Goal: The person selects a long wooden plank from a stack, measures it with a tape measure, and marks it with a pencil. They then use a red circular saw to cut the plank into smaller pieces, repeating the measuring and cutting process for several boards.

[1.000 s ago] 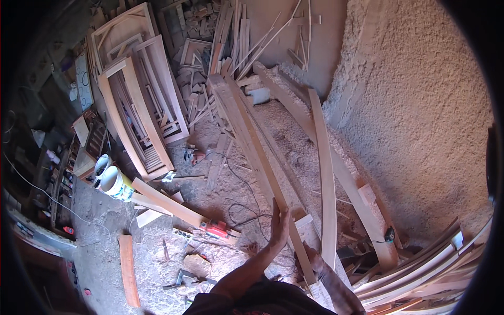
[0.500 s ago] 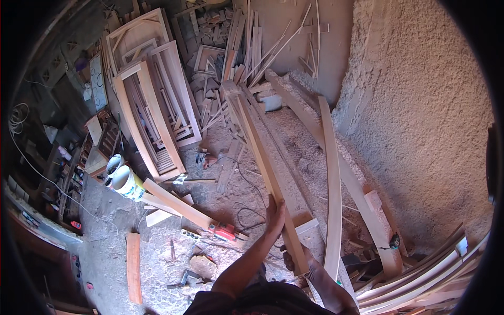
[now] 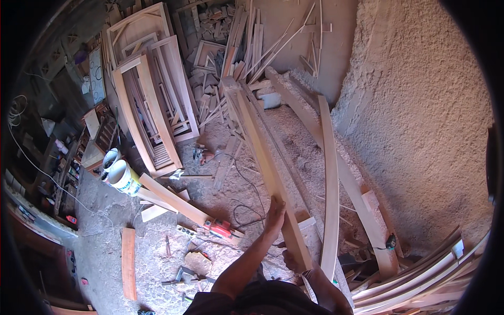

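A long light-brown timber beam slants away from me through the middle of the view, over a larger pale plank with shavings around it. My left hand is closed on the left side of the beam, partway along it. My right hand grips the beam lower down, by its near end, with some fingers hidden behind the wood. A long curved board lies just to the right. A red power planer rests on a board left of my hands, with a cable looping nearby.
Stacked wooden frames stand upper left. Two buckets, a loose board and tools lie on the shaving-covered floor. A cluttered shelf runs along the left, curved strips pile lower right, and a mound of sawdust fills the upper right.
My view has shifted, so most surroundings sit farther right. The held beam has turned slightly, showing a broader face, and my left hand has moved a little up it in the picture.
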`<state>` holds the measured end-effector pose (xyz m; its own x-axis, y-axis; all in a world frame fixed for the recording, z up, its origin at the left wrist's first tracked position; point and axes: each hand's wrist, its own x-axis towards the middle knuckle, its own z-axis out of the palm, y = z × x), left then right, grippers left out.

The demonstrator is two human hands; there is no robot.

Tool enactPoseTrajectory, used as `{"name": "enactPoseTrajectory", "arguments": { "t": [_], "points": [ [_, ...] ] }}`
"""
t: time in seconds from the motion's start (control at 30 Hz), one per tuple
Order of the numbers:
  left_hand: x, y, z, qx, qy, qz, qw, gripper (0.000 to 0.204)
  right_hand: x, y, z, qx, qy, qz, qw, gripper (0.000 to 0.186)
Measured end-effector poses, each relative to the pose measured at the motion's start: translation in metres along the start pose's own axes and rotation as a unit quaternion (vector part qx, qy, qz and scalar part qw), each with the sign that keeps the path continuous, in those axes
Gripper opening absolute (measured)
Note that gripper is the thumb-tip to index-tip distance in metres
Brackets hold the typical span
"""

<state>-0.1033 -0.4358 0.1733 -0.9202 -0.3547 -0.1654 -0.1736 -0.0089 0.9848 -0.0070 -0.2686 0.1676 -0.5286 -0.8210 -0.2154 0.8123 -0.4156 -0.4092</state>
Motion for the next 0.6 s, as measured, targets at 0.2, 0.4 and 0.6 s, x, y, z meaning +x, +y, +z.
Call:
{"name": "enactPoseTrajectory", "arguments": {
  "t": [0.2, 0.4, 0.6],
  "points": [
    [-0.007, 0.019, -0.035, -0.185, -0.034, -0.022, 0.982, 0.041, 0.028, -0.031, 0.065, -0.437, 0.275, -0.069, 0.854, 0.049],
    [0.026, 0.123, -0.072, -0.492, -0.19, -0.056, 0.848, 0.059, 0.047, -0.1, 0.177, -0.294, 0.072, -0.174, 0.937, 0.065],
    [0.049, 0.195, -0.104, -0.561, -0.358, 0.017, 0.746, 0.091, 0.063, -0.144, 0.243, -0.301, -0.017, -0.197, 0.933, 0.079]
  ]
}}
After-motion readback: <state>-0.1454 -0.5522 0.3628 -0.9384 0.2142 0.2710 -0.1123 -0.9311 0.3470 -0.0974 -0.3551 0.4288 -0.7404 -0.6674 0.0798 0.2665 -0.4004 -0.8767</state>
